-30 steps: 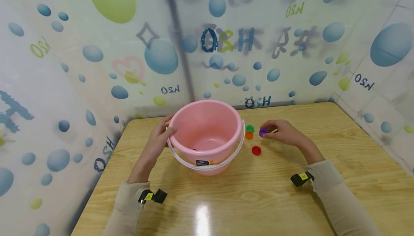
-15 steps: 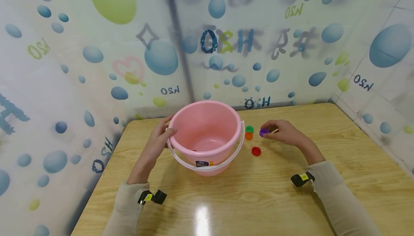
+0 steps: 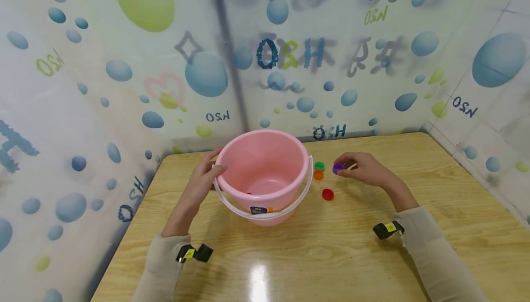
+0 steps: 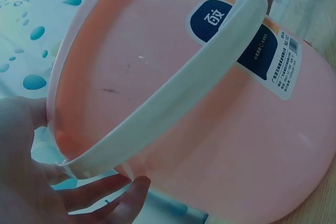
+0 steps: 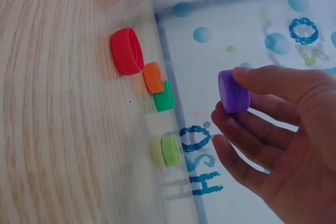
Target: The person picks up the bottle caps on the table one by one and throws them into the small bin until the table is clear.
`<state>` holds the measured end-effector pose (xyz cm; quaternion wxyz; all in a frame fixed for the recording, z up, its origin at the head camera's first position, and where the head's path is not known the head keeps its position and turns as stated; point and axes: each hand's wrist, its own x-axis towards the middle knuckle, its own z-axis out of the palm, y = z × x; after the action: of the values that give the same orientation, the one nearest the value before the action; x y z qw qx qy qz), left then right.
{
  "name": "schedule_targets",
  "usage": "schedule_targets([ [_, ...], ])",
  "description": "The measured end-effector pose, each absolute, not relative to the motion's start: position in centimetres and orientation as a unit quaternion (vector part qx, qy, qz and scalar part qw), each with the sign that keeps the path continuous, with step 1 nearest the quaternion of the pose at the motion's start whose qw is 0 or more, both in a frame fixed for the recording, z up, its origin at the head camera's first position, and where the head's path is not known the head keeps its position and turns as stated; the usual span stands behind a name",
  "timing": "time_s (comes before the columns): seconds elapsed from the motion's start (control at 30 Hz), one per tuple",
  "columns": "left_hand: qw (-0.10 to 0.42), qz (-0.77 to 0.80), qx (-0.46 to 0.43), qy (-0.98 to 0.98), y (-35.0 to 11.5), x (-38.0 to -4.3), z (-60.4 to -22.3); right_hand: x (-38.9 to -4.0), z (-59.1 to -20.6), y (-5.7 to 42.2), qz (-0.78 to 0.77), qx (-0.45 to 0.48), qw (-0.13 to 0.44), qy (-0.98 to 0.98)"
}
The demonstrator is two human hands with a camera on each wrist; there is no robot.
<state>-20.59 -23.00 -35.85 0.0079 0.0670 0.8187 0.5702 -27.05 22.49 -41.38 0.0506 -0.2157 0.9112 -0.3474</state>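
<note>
A pink bucket (image 3: 265,152) stands on the table with its white handle (image 4: 173,108) hanging down in front. My left hand (image 3: 204,171) grips the bucket's rim on the left, thumb over the edge and fingers along the outside. In the right wrist view my right hand (image 5: 283,124) pinches a purple bottle cap (image 5: 234,92) between thumb and fingers. Left of that hand lie a red cap (image 3: 328,194), an orange cap (image 3: 318,174) and a green cap (image 3: 319,166). A light green cap (image 5: 170,150) shows only in the right wrist view. Some red peeks over the front rim inside the bucket.
The wooden table (image 3: 331,256) ends at a patterned curtain (image 3: 269,99) behind the bucket, with more of it on the left. A dark label (image 4: 257,51) is stuck on the bucket's side.
Both hands keep nearly the same place, the left on the bucket and the right with the purple bottle cap. Only a slight shift of the head view shows.
</note>
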Motion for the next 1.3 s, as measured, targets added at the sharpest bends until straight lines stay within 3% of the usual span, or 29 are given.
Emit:
schedule_targets([
  [1.3, 0.011, 0.565, 0.069, 0.822, -23.1, -20.7, -36.1, -26.5, -40.2, 22.5, -0.366, -0.219, 0.046, 0.903],
])
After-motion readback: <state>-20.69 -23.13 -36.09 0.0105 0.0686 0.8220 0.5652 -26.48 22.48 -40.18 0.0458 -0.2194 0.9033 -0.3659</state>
